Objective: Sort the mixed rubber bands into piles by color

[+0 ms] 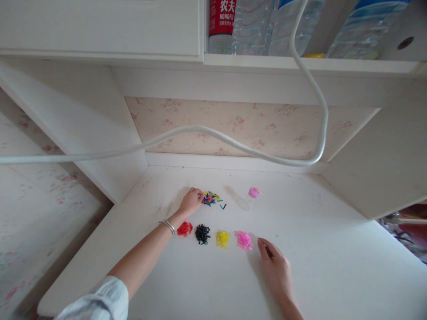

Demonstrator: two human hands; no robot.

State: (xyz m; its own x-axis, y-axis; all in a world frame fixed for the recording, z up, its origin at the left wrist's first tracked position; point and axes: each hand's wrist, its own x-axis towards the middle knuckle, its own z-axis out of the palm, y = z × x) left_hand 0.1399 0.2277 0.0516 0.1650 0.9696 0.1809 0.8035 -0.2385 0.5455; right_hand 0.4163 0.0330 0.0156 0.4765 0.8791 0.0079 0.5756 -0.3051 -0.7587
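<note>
My left hand reaches to the edge of a mixed pile of small coloured rubber bands, its fingertips pinched together there; what lies between them is too small to make out. My right hand rests just right of the pink rubber bands, fingers curled and closed, their inside hidden. In a row nearer me lie red rubber bands, partly behind my left wrist, then black rubber bands and yellow rubber bands. A couple of loose bands lie beside the mixed pile.
A clear container with a pink lid stands behind the row, right of the mixed pile. The white desk has side panels and a back board. A white cable hangs across the view. Water bottles fill the shelf above.
</note>
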